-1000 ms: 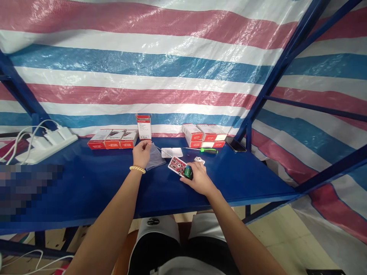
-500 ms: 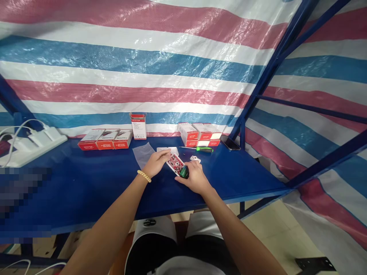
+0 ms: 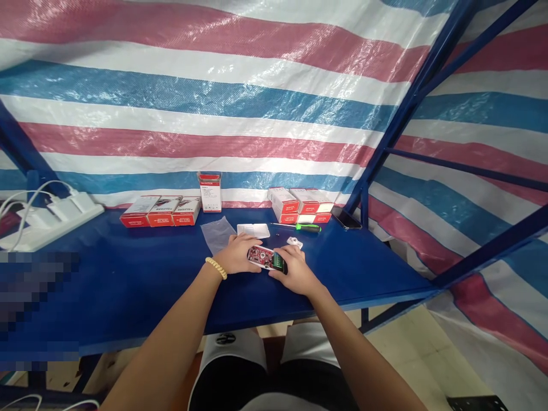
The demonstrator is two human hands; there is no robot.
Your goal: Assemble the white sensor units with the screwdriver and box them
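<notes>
Having hovered well apart at ten o'clock a second ago, the left hand (image 3: 235,255) is now grasping the nine-o'clock end of the white-cased red circuit board (image 3: 259,256), while the right hand's fingers are gripping its three-o'clock end around the green battery (image 3: 278,262). The board is spanning the gap between both hands nearly level, so two grips are steadying it. The white plastic cover (image 3: 253,230) is lying at eleven o'clock of it, the green-and-black screwdriver (image 3: 308,228) between one and two.

Behind the circuit board (image 3: 260,256) lie a shell (image 3: 253,231) and, right of it, a screwdriver (image 3: 302,226).
</notes>
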